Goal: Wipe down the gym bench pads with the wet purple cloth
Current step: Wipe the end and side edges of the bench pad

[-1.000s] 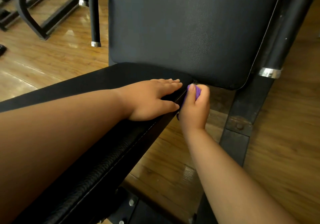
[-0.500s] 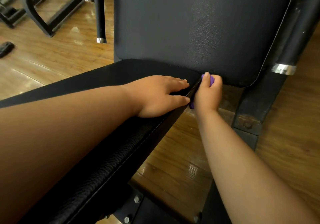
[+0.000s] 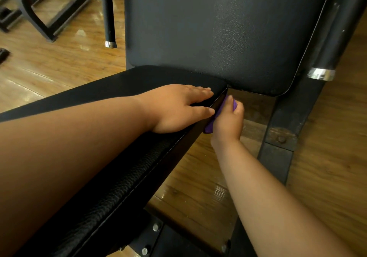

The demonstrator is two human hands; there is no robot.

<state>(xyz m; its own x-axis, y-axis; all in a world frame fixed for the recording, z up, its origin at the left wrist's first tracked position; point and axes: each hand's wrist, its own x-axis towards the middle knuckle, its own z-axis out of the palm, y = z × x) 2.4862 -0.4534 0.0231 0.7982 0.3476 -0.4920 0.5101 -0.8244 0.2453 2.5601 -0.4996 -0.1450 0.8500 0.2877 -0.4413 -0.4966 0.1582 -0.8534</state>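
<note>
Over the black seat pad (image 3: 111, 92) of the gym bench now, looking down its length toward the upright back pad (image 3: 218, 28). Flat on top near the far right corner, the left hand (image 3: 178, 107), fingers straight and close together, thumb out along the edge, gripping nothing, just resting on the vinyl. Tucked in against the pad's right side face, just below that corner, the right hand (image 3: 228, 121), fingers curled tight round the purple cloth (image 3: 208, 128). Cloth bunched small in the fist and pressed up against the side of the pad, a strip of purple peeking out below the palm, another bit above the knuckles. Wet or dry, impossible to tell from here. Seam between the two pads just past the left fingertips. Beyond the right hand, the bench's black steel frame (image 3: 276, 157), bolted and rusty-looking at the joint. Further right, a black tube ending in a chrome cap (image 3: 320, 74). All of it on a glossy wooden floor (image 3: 59, 64), another black frame (image 3: 48, 36) off at the top left.
</note>
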